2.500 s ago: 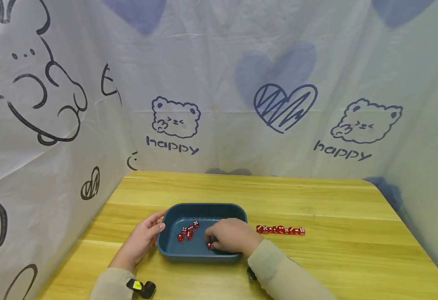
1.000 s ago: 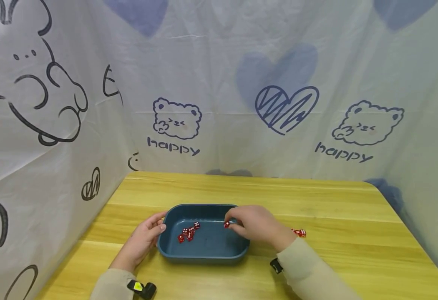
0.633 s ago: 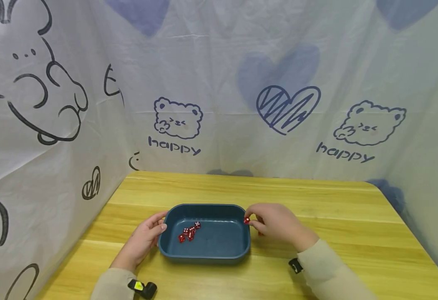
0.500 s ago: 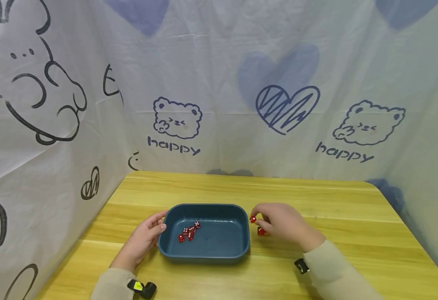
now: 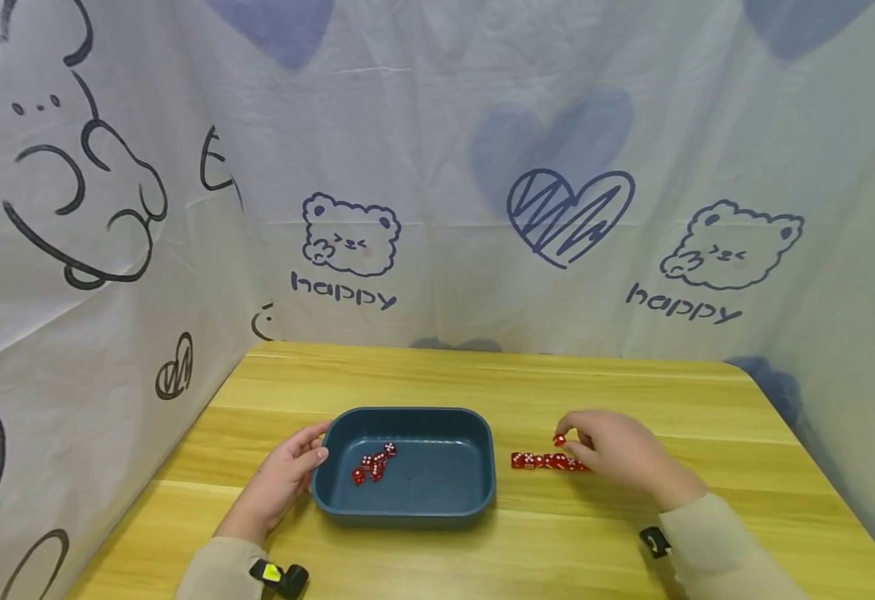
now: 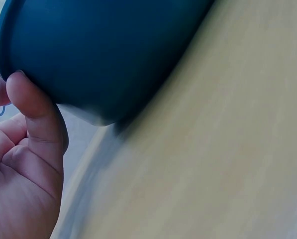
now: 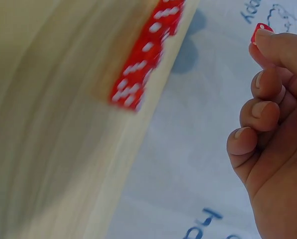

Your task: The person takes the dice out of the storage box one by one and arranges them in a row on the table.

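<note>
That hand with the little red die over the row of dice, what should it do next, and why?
Probably lower it onto the table at the row's end. The right hand pinches a small red die just above the row of red dice; more lie in the dark blue plastic tray.

The left hand (image 5: 280, 481) lies low with its palm turned toward the right hand, fingers gently bent and the thumb (image 6: 36, 107) pressed flat against what stands just beside it. Its beige-sleeved forearm runs back toward the body. The right hand (image 5: 617, 457) is held well apart from the left hand, raised a little, fingers (image 7: 260, 112) curled, thumb and forefinger pinched together at the tips. Its sleeved forearm angles back to the right.
</note>
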### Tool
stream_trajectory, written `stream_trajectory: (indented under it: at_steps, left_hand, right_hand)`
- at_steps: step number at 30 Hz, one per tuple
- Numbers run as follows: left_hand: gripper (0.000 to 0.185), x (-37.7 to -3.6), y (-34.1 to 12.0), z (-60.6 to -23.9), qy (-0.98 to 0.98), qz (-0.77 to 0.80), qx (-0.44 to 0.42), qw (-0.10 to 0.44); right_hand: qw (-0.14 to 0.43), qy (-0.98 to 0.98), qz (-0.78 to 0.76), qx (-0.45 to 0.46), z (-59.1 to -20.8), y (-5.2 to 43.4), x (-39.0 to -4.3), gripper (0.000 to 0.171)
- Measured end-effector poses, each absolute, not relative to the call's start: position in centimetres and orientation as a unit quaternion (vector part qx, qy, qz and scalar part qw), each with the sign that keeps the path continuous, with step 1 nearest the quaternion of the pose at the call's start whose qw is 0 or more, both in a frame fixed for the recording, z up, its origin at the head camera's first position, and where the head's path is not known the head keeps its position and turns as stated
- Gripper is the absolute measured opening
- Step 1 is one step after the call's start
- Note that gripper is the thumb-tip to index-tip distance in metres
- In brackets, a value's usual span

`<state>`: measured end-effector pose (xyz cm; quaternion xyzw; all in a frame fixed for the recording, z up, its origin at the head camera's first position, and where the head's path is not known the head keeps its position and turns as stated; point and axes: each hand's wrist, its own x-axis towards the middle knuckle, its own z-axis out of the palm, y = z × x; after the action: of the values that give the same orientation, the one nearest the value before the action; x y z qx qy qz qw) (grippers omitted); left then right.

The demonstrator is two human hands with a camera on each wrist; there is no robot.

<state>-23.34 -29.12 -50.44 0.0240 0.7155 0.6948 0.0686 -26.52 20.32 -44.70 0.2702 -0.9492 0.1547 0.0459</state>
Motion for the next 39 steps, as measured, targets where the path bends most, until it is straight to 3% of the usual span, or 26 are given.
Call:
stream_trajectory:
  at_steps: [17, 25, 39]
  left_hand:
    - [0.051, -23.4, -29.2, -50.4, 0.711, 0.699, 0.035, 0.070]
    - [0.051, -23.2, -29.2, -50.3, 0.713, 0.698, 0.033, 0.068]
    - [0.051, -23.2, -29.1, -50.3, 0.711, 0.700, 0.026, 0.067]
  right_hand:
    - [-0.003, -0.963, 0.166, 0.212, -46.6, 26.7, -26.4, 0.012]
    - [-0.043, -0.965, 0.164, 0.198, -47.4, 27.4, -26.5, 0.012]
    - [-0.062, -0.965, 0.162, 0.197, -48.2, 27.2, -26.8, 0.012]
